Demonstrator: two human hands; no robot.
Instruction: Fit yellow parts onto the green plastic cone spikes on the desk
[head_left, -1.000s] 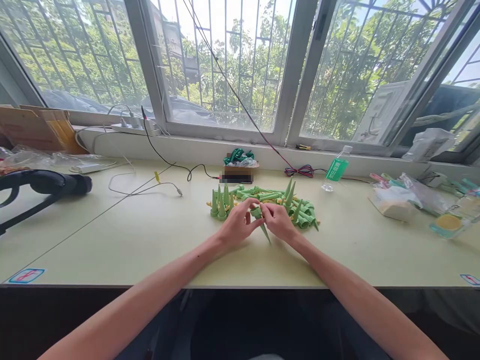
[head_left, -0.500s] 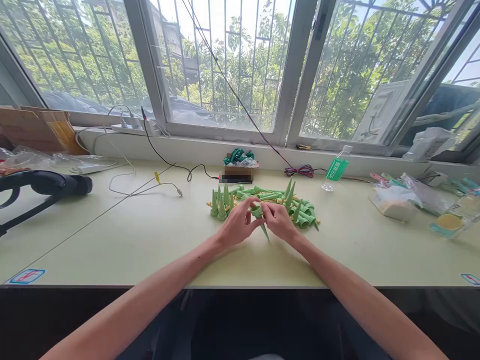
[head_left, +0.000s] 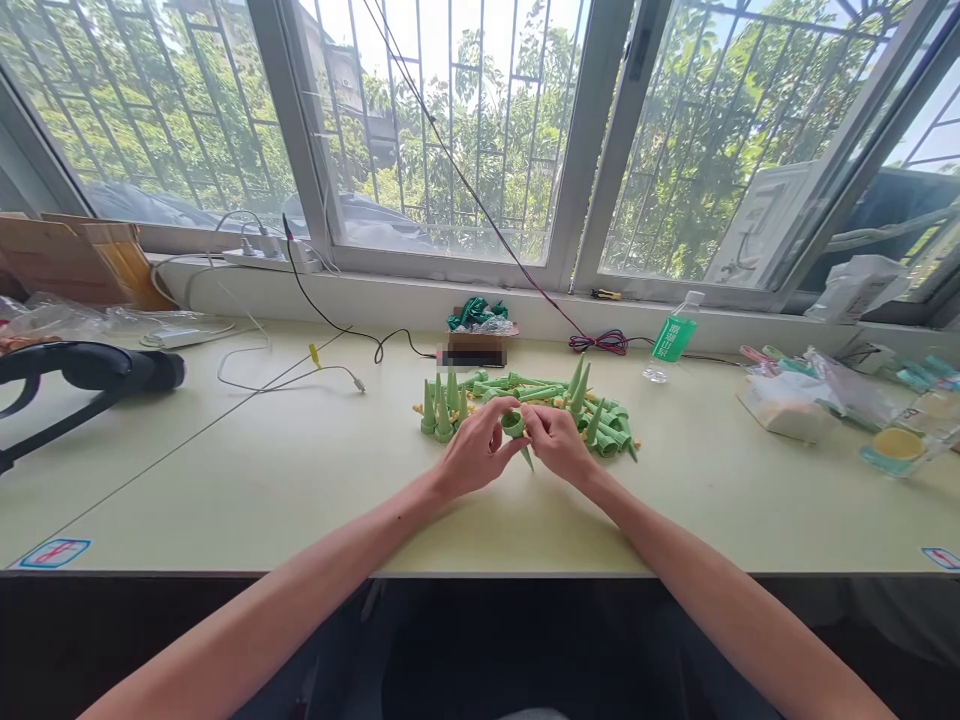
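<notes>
Between my two hands is a green plastic spike (head_left: 513,424), a hollow cone with its round open end towards me and its thin tip pointing down. My left hand (head_left: 472,446) pinches its rim from the left. My right hand (head_left: 557,440) is closed at its right side, with a small yellowish bit near the fingertips, too small to make out. Several similar spikes (head_left: 442,412) stand upright just left of my left hand. A pile of green spikes (head_left: 611,430), mixed with small yellow pieces, lies behind and right of my hands.
A small box (head_left: 477,350) with green wrapping stands behind the pile. To the right are a water bottle (head_left: 673,338) and plastic bags (head_left: 795,405). At left lie a white cable (head_left: 319,368) and a black headset (head_left: 97,370). The table edge (head_left: 517,574) runs below my forearms.
The held spike has tilted slightly; its open end faces me more and its tip shows shorter. Both hands have stayed almost in place.
</notes>
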